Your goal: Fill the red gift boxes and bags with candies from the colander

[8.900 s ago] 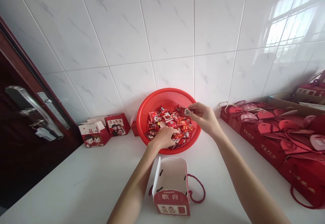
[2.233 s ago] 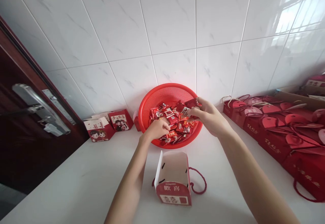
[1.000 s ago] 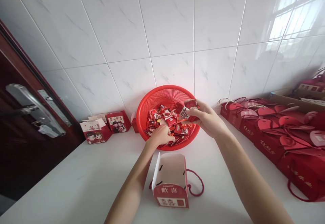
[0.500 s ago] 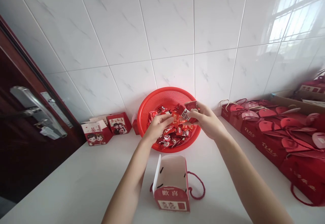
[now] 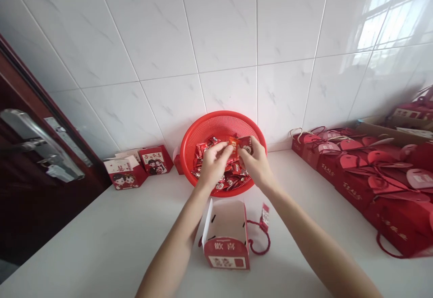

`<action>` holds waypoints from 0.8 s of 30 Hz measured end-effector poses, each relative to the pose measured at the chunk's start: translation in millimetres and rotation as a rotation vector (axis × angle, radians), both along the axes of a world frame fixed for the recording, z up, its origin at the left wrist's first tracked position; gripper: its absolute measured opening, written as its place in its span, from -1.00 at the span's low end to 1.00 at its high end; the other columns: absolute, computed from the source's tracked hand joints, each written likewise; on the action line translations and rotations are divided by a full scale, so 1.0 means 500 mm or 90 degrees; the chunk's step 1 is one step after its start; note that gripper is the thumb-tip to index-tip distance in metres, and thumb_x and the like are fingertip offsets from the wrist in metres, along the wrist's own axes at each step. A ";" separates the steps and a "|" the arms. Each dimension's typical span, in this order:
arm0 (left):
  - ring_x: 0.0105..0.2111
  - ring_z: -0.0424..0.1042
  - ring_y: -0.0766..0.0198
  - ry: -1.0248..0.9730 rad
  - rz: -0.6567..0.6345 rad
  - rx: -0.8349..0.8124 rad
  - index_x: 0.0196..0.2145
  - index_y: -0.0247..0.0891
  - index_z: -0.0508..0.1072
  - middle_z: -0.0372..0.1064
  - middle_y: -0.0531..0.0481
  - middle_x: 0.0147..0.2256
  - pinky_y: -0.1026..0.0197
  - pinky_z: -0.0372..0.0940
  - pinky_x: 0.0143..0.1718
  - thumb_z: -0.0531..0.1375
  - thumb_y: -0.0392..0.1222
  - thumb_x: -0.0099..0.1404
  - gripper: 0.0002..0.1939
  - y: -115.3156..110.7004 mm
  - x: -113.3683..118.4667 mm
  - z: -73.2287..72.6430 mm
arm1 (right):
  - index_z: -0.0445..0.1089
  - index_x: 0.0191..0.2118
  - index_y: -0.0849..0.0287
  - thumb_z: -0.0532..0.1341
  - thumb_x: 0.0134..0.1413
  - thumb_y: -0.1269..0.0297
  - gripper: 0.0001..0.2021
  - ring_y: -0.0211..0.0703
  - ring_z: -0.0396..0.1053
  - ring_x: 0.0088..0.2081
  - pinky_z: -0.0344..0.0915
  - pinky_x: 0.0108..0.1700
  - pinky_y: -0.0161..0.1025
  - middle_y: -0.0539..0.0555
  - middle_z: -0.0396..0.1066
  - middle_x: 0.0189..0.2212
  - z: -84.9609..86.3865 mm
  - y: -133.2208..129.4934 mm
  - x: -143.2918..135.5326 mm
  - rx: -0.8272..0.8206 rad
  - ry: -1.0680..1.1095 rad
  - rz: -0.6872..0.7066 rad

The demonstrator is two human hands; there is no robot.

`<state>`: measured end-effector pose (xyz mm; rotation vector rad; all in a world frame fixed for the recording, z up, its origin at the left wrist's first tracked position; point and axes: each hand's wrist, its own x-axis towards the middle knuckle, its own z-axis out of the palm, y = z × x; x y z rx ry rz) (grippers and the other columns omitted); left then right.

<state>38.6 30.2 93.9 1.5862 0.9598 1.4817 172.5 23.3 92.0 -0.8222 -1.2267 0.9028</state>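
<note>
A red plastic basket [image 5: 223,116] holds many small wrapped candies [image 5: 233,176]. Over it, my left hand [image 5: 214,162] pinches an orange-red candy packet [image 5: 233,147] between thumb and fingers. Close beside it on the right, my right hand [image 5: 255,160] is closed on a dark red candy packet [image 5: 245,144] that touches the orange one. An open red and white box [image 5: 226,253] stands on the white table in front of the basket, its inside showing no candy. One red packet [image 5: 264,217] lies by the box's cord loop.
Two small printed boxes [image 5: 125,174] stand at the left, near a dark red door [image 5: 40,199]. Rows of closed red gift boxes [image 5: 352,185] with cords fill the right side, a cardboard box [image 5: 375,132] behind them. A tiled wall [image 5: 226,27] rises behind the basket.
My right hand has come left and down, closer to my left hand. A red packet now lies by the cord loop, where none was before. The view has shifted slightly.
</note>
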 end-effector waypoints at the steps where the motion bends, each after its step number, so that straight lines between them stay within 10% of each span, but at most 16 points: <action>1: -0.13 0.54 0.08 0.006 -0.001 0.001 -0.20 -0.26 0.61 0.60 -0.07 -0.22 0.14 0.43 -0.11 0.36 0.11 0.18 -0.61 0.001 -0.003 0.001 | 0.17 -0.42 0.06 0.19 -0.05 0.28 -0.87 -0.32 0.11 -0.60 0.10 -0.53 -0.30 -0.16 0.19 -0.62 0.002 0.000 0.002 0.004 -0.014 0.007; 10: -0.18 0.54 0.11 0.067 -0.072 -0.020 -0.22 -0.27 0.62 0.59 -0.06 -0.24 0.17 0.42 -0.16 0.36 0.07 0.19 -0.64 -0.010 -0.028 0.022 | 0.38 -0.25 0.13 0.24 0.01 0.17 -0.81 -0.27 0.24 -0.58 0.18 -0.49 -0.24 -0.02 0.46 -0.49 0.046 -0.015 0.115 -0.006 -0.121 0.125; 20: -0.32 0.50 0.18 0.031 -0.004 0.031 -0.30 -0.32 0.63 0.56 -0.04 -0.37 0.24 0.39 -0.31 0.37 0.02 0.12 -0.67 -0.031 -0.056 0.064 | 0.47 -0.18 0.10 0.43 -0.11 0.08 -0.64 -0.07 0.40 -0.37 0.27 -0.34 -0.19 0.09 0.46 -0.32 -0.210 -0.127 0.252 -0.132 -0.706 0.035; 24: -0.30 0.52 0.15 0.034 0.016 0.040 -0.29 -0.30 0.64 0.58 -0.04 -0.36 0.23 0.40 -0.31 0.38 0.02 0.11 -0.67 -0.035 -0.054 0.062 | 0.44 -0.30 0.10 0.28 0.08 0.08 -0.80 -0.10 0.35 -0.43 0.26 -0.36 -0.16 0.13 0.44 -0.33 -0.260 -0.158 0.243 -0.121 -0.686 -0.010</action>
